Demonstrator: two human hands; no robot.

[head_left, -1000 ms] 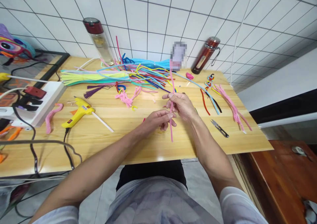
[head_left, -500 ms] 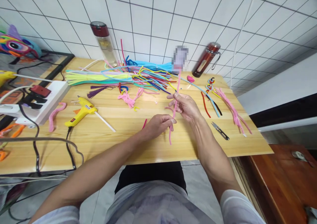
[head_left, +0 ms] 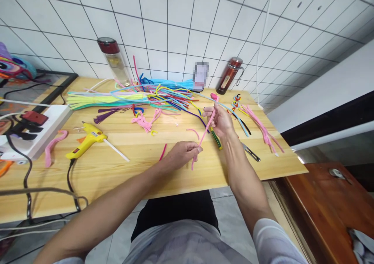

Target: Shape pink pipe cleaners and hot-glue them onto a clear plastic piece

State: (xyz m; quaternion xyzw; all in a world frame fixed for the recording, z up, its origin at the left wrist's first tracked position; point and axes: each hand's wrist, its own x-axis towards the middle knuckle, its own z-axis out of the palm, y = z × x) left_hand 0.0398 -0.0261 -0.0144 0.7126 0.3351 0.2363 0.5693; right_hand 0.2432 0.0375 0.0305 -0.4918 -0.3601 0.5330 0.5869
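Observation:
Both hands hold one long pink pipe cleaner (head_left: 205,131) above the wooden table (head_left: 140,159). My left hand (head_left: 182,153) pinches its lower part, and a short tail curls down past the fingers. My right hand (head_left: 219,119) grips it higher up, with the top end poking out above the fingers. The stem slants from lower left to upper right between the two hands. A green-handled tool (head_left: 215,138) lies on the table just under my right wrist.
A heap of coloured pipe cleaners (head_left: 140,96) lies at the back. A yellow glue gun (head_left: 84,141) and a white power strip (head_left: 37,129) sit left. Small snips (head_left: 250,152) and pink stems (head_left: 261,125) lie right. Two bottles (head_left: 113,61) (head_left: 229,75) stand by the tiled wall.
My right hand has moved up and to the right along the pink pipe cleaner, so the hands are farther apart and the stem slants more. The camera view has shifted slightly.

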